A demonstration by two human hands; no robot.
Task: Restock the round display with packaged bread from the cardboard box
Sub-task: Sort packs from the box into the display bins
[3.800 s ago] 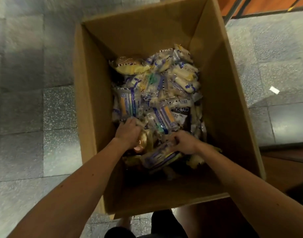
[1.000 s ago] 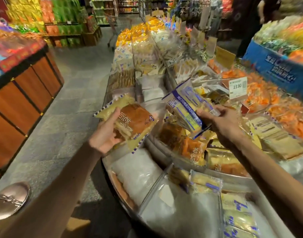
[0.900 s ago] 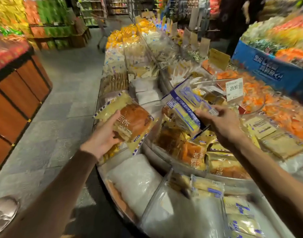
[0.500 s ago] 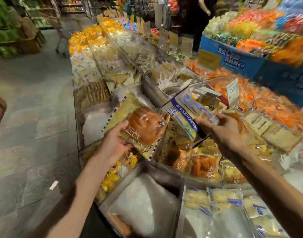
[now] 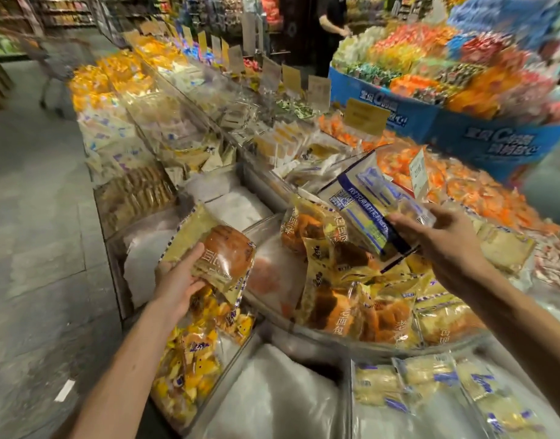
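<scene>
My left hand (image 5: 179, 280) grips a yellow packet with a brown bun (image 5: 221, 253), held at the left edge of the round display (image 5: 320, 335). My right hand (image 5: 443, 236) holds several blue-and-white bread packets (image 5: 367, 204) above the display's upper tier. That tier holds a heap of yellow bun packets (image 5: 345, 280). The cardboard box is out of view.
Lower bins hold pale blue-striped packets (image 5: 431, 384) and small yellow snacks (image 5: 193, 353). A long counter of packaged goods (image 5: 164, 122) runs away on the left beside a grey tiled aisle (image 5: 34, 217). A blue candy stand (image 5: 462, 90) and a person (image 5: 323, 23) are behind.
I have left the cardboard box and come up to the display with bread in both hands. Over the last second the view swung right and both hands moved in over the display.
</scene>
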